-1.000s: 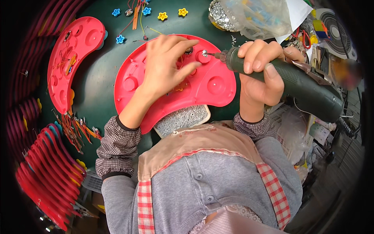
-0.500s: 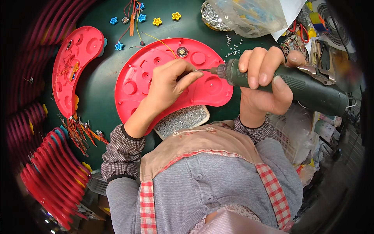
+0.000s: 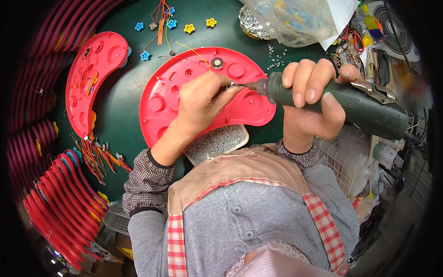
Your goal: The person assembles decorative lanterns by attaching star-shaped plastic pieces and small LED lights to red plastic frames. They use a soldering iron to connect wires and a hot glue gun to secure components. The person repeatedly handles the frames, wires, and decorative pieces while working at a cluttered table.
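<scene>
My right hand wraps round a dark green electric screwdriver, held level with its bit pointing left. Thumb and forefinger of my left hand are pinched at the bit's tip, on a small shiny screw. Both hands hover over a red curved plastic shell, hollow side up, with round recesses and posts. A round black speaker-like part sits near its far edge, and a thin yellow wire runs over that edge. Below the shell's near edge lies a pale tray of many small screws.
A second red shell with wires lies at left, above a wire bundle. Stacked red shells stand lower left. Blue and yellow star pieces, a dish of metal bits and a plastic bag lie at the far side.
The screwdriver's rear end has dipped slightly, and the shiny screw now shows at the bit's tip. My left hand still pinches there; the whole view has shifted a little.
</scene>
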Action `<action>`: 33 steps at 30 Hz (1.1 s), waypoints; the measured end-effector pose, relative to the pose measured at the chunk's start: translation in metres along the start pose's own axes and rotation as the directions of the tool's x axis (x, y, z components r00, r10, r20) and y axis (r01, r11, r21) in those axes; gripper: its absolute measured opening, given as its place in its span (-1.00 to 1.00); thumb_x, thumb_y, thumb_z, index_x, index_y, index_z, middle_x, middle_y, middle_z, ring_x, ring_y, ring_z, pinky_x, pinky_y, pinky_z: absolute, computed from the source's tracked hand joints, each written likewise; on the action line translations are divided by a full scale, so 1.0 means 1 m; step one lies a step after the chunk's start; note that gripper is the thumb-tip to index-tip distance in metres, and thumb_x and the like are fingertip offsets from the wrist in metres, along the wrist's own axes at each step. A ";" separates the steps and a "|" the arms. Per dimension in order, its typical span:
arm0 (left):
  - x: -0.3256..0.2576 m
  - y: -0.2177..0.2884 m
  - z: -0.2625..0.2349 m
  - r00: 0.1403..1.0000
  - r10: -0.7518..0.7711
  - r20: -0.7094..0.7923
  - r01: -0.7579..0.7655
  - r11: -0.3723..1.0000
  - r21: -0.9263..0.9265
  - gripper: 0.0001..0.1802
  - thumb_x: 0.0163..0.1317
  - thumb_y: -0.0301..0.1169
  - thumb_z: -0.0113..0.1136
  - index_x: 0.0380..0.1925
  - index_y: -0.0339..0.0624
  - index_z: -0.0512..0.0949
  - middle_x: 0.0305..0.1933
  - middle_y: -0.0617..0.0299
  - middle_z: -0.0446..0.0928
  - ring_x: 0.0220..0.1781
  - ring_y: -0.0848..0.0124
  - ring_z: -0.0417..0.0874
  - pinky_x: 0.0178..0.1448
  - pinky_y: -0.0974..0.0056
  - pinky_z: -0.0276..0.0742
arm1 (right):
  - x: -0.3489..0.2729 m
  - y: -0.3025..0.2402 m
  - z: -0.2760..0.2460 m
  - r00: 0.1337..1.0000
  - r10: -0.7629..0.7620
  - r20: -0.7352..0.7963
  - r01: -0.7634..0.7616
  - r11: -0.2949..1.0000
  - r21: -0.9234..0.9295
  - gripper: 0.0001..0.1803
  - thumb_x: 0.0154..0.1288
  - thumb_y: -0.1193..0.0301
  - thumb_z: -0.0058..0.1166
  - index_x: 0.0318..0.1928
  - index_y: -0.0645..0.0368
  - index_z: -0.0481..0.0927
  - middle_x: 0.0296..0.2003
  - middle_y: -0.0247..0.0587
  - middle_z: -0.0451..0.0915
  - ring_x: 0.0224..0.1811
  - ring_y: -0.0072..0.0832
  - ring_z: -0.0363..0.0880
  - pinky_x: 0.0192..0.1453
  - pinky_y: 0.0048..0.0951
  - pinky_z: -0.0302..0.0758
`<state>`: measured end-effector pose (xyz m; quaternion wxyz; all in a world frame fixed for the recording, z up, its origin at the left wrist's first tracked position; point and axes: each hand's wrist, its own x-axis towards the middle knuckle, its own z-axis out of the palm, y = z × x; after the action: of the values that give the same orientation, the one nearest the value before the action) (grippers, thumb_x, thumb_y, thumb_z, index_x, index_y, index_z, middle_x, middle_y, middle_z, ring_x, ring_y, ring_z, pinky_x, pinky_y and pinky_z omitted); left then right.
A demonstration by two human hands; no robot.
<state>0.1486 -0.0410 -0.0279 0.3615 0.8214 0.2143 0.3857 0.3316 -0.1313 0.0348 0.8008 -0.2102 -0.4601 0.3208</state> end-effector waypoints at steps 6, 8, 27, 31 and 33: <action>0.004 -0.005 0.006 0.977 0.196 -0.081 -0.172 0.956 0.239 -0.77 0.03 -0.48 0.53 -0.39 -0.19 0.60 -0.50 0.16 0.52 -0.53 0.23 0.59 -0.46 0.19 0.50 | 0.001 0.007 0.012 0.998 -0.071 0.000 0.070 0.991 -0.116 -0.45 0.37 0.49 0.05 0.34 0.00 0.26 -0.40 -0.18 0.52 -0.47 -0.37 0.50 -0.13 -0.08 0.58; 0.008 -0.006 0.003 0.984 0.178 -0.015 -0.164 0.937 0.307 -0.79 0.07 -0.47 0.51 -0.36 -0.19 0.62 -0.46 0.16 0.57 -0.50 0.24 0.63 -0.44 0.21 0.54 | 0.002 0.015 0.013 0.993 -0.113 0.021 0.115 0.981 -0.157 -0.44 0.35 0.50 0.02 0.34 0.03 0.27 -0.40 -0.17 0.52 -0.49 -0.38 0.48 -0.15 -0.10 0.59; -0.018 -0.048 -0.007 0.602 -0.646 0.469 0.776 0.336 -0.534 -0.87 0.38 -0.49 0.36 -0.18 -0.35 0.67 -0.40 0.20 0.72 -0.45 0.56 0.70 -0.44 0.44 0.58 | 0.013 0.094 -0.014 0.999 0.029 0.031 -0.012 0.895 -0.446 -0.57 0.27 0.71 0.01 0.15 0.27 0.33 -0.46 -0.15 0.56 -0.48 -0.42 0.56 -0.25 -0.24 0.65; -0.021 -0.045 -0.003 0.603 -0.654 0.457 0.796 0.453 -0.402 -0.87 0.41 -0.44 0.34 -0.23 -0.30 0.69 -0.45 0.26 0.69 -0.44 0.59 0.70 -0.43 0.46 0.57 | 0.012 0.102 -0.023 0.966 0.037 0.255 0.149 0.725 -0.672 -0.57 0.29 0.71 0.00 0.15 0.24 0.31 -0.47 -0.18 0.53 -0.48 -0.41 0.54 -0.29 -0.24 0.62; -0.022 -0.047 0.000 0.627 -0.637 0.448 0.778 0.482 -0.404 -0.87 0.42 -0.44 0.33 -0.22 -0.31 0.68 -0.43 0.26 0.70 -0.45 0.60 0.70 -0.44 0.45 0.56 | 0.013 0.100 -0.027 0.951 0.039 0.306 0.175 0.750 -0.638 -0.56 0.30 0.70 0.01 0.16 0.24 0.29 -0.47 -0.16 0.53 -0.48 -0.40 0.53 -0.26 -0.20 0.63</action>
<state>0.1312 -0.0249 -0.0739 0.7360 0.5506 0.3665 0.1441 0.3281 -0.0527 -0.0336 0.6072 -0.4098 -0.6668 0.1370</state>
